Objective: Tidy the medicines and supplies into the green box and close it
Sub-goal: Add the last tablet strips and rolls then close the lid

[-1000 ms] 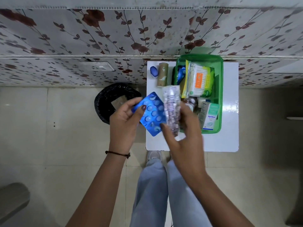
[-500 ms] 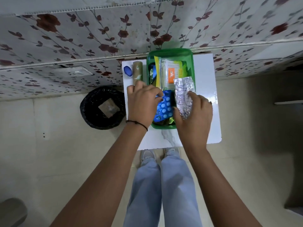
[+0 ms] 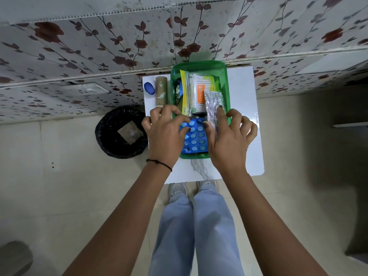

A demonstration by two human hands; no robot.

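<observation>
The green box (image 3: 199, 65) stands open on a small white table (image 3: 251, 126), packed with supplies, among them a clear pack of cotton buds (image 3: 198, 92). A blue blister pack (image 3: 196, 139) lies flat in the box's near end. My left hand (image 3: 165, 134) rests its fingertips on the blue pack's left part. My right hand (image 3: 229, 140) presses a silver foil strip of tablets (image 3: 213, 105) down at the box's right side, with the index finger laid along it. No lid is visible.
A brown cardboard roll (image 3: 161, 89) and a small blue cap (image 3: 149, 88) lie on the table left of the box. A black-lined bin (image 3: 121, 134) stands on the floor to the left. A flowered wall panel (image 3: 119, 46) rises behind the table.
Both hands carried the blue blister pack and the silver strip from above the table's front down into the box. The blue pack now lies flat and the silver strip sits lower.
</observation>
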